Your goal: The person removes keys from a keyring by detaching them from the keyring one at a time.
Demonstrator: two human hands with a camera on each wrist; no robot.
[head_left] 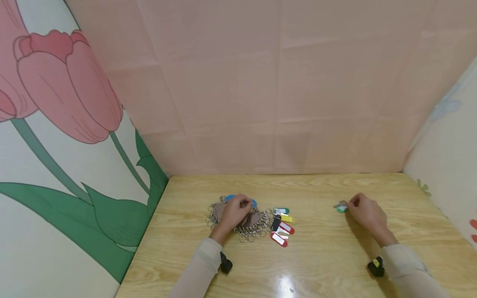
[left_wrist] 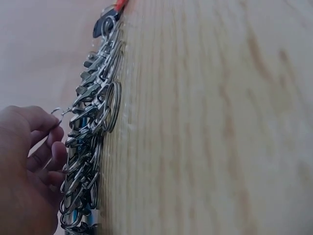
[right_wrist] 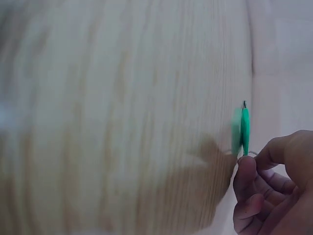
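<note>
A cluster of metal split rings with clasps (head_left: 250,236) lies on the table around brown round pieces and a blue piece (head_left: 230,198). My left hand (head_left: 234,211) is over this cluster and pinches a thin metal ring (left_wrist: 59,117) between thumb and finger. Off to the right, my right hand (head_left: 367,212) pinches the ring of a green key tag (right_wrist: 245,129) at the table surface. A key (head_left: 340,204) lies against that tag. What lies beneath the left hand is hidden.
Between the hands lies a group of key tags with keys: a green tag (head_left: 284,210), a yellow tag (head_left: 287,218), a black tag (head_left: 276,223) and two red tags (head_left: 279,239). A pink cloth wall (head_left: 283,103) rises behind the wooden table (head_left: 316,256).
</note>
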